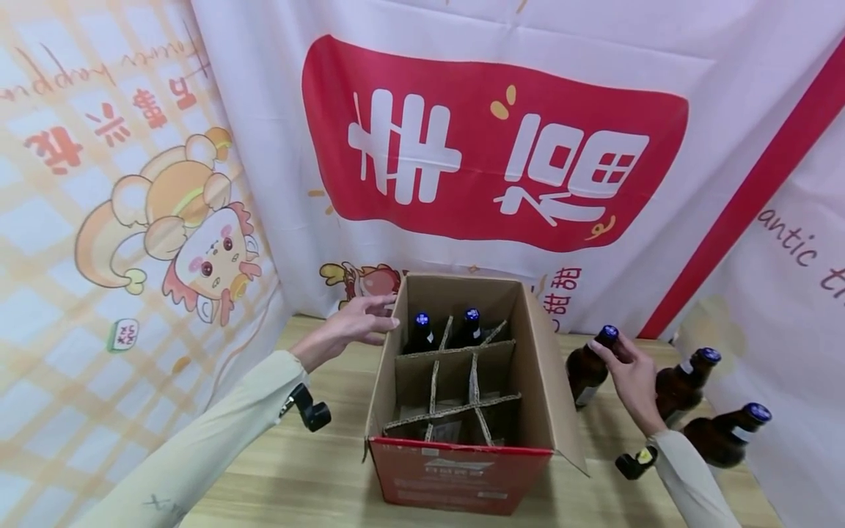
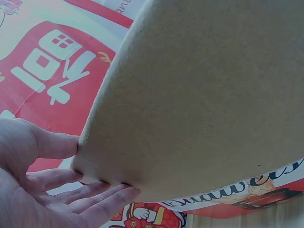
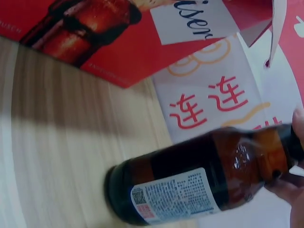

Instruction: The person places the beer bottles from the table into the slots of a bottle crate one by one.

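Observation:
An upright cardboard box has its top folded back and cardboard dividers inside. Two brown bottles with blue caps, one on the left and one on the right, stand in its far compartments. My left hand touches the box's left flap near the far corner, fingers fairly straight. To the right of the box, my right hand grips a brown beer bottle by its neck. That bottle shows a white printed label; whether its base touches the table cannot be told.
Two more brown bottles, a farther one and a nearer one, stand at the right by my right forearm. The box's right flap sticks outward toward the held bottle. Printed cloth hangs behind the wooden table.

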A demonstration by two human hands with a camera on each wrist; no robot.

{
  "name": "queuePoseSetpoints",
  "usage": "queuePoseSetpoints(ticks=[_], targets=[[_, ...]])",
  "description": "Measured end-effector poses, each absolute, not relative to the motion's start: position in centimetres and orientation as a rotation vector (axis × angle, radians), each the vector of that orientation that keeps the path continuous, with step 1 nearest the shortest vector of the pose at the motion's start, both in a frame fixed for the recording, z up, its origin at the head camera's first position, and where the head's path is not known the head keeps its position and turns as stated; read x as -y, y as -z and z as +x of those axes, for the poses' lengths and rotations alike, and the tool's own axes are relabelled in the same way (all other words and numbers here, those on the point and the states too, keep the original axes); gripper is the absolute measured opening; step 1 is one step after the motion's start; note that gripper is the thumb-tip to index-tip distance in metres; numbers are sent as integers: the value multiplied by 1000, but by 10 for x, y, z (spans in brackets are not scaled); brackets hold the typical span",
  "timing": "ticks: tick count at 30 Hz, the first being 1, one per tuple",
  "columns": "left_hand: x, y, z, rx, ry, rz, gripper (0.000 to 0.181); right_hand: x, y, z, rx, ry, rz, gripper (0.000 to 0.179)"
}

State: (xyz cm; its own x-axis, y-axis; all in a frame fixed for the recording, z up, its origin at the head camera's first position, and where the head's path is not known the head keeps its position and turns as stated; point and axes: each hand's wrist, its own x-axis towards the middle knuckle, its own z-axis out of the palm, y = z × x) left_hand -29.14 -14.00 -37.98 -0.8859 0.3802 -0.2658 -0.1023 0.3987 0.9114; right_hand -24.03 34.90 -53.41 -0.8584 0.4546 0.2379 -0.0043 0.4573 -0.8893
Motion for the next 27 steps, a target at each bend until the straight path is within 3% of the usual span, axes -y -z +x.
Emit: queuePoseSetpoints(ticks=[8,17,27], targets=[[138,379,-288,-2248,-1511,237,67,-339,509,-244,2189,-1415,-474,54],[137,380,-289,-2246,-1505,237,67,-325,447,-245,2134,-1419,-428,62],[138,383,-289,-2228,-1516,230,68,-309,390,-252,2181,-1322,-210,53]])
